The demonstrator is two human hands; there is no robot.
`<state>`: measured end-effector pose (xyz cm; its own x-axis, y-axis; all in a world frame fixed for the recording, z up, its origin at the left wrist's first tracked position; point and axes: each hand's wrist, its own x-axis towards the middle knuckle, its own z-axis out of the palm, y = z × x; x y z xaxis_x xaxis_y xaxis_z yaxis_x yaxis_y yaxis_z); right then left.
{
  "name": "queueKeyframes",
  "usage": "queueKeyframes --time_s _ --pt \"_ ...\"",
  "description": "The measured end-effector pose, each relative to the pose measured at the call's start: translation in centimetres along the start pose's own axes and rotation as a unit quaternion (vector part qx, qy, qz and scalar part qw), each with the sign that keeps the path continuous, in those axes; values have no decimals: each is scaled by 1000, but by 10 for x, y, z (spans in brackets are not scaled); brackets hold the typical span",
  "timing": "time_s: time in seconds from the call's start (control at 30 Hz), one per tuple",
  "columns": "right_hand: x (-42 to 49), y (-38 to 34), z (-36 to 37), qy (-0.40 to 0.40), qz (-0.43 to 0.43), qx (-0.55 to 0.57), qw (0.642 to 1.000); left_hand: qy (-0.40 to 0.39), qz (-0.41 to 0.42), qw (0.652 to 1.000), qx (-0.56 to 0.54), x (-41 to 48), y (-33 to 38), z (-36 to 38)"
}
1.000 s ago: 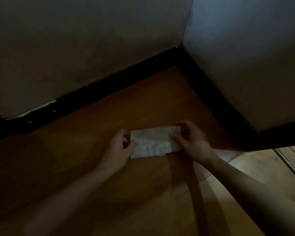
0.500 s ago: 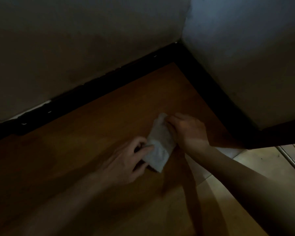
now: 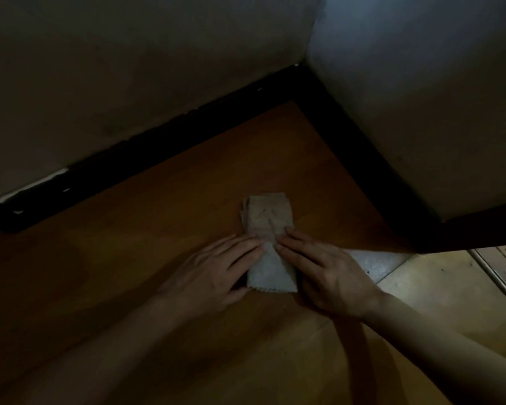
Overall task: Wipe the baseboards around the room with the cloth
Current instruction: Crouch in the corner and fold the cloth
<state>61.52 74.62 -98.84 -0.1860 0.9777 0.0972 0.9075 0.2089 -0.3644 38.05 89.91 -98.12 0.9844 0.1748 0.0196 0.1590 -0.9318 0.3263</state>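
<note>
A pale folded cloth (image 3: 268, 220) lies flat on the wooden floor (image 3: 158, 229) as a narrow strip running away from me. My left hand (image 3: 214, 273) rests on its left side with straight fingers. My right hand (image 3: 324, 273) presses its right side, fingers straight too, the tips of both hands almost meeting on the cloth's middle. A black baseboard (image 3: 158, 135) runs along the back wall and meets another black baseboard (image 3: 362, 147) at the corner on the right.
The two walls (image 3: 129, 68) meet at a corner up and to the right. A dark door or panel edge (image 3: 479, 232) juts in at right. A lit patch of lighter floor and a threshold rail (image 3: 503, 282) lie at lower right.
The cloth was held wide between both hands, then turned and folded. Now it lies lengthwise on the floor with both hands flat on it.
</note>
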Motion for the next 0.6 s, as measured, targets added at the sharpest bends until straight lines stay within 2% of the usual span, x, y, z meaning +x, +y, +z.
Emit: queueKeyframes --time_s 0.13,0.27,0.4,0.5,0.57,0.6 --pt "2 -2 3 -8 -19 -1 1000 33 2 999 5 4 2 3" --pt "9 -9 9 33 -17 -1 999 62 -2 998 -29 7 5 3" --pt "18 -16 8 95 42 102 989 50 4 997 -62 6 4 -7" --pt "20 -20 3 89 66 161 981 79 -64 987 -128 8 13 -12" --pt "20 -22 1 77 82 182 977 113 -140 958 -224 11 22 -13" --pt "21 -22 1 73 99 200 972 116 -194 933 -281 13 24 -14"
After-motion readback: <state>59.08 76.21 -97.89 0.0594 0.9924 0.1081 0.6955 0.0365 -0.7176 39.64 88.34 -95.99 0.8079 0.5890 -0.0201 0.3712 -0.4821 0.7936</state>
